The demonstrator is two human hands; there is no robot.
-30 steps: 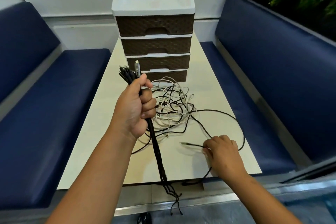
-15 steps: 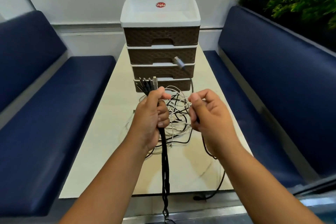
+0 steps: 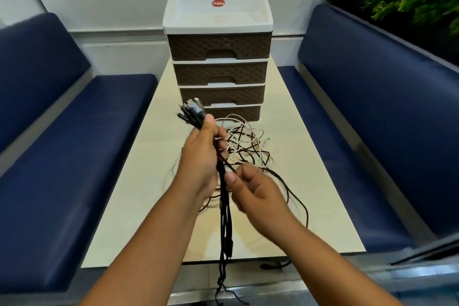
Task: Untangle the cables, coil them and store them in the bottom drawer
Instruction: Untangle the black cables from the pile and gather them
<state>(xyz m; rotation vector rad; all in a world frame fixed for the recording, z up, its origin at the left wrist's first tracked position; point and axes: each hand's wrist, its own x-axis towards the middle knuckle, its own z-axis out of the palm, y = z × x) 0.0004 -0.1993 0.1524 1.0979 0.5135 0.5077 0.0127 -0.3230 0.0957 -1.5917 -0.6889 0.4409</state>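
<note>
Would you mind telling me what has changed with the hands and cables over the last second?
The right hand lifted a black cable's end off the table and brought it to the bundle of black cables held in the left hand. The left hand kept its grip; the drawers stayed shut.

Drawer unit [image 3: 218,57] is set at table's [image 3: 139,181] far end, cable tangle [image 3: 244,146] laid in front. Cable bundle [image 3: 224,206] is held above table by left hand [image 3: 201,156], right hand [image 3: 255,194] just beside. Benches [image 3: 74,144] are placed at both sides.
</note>
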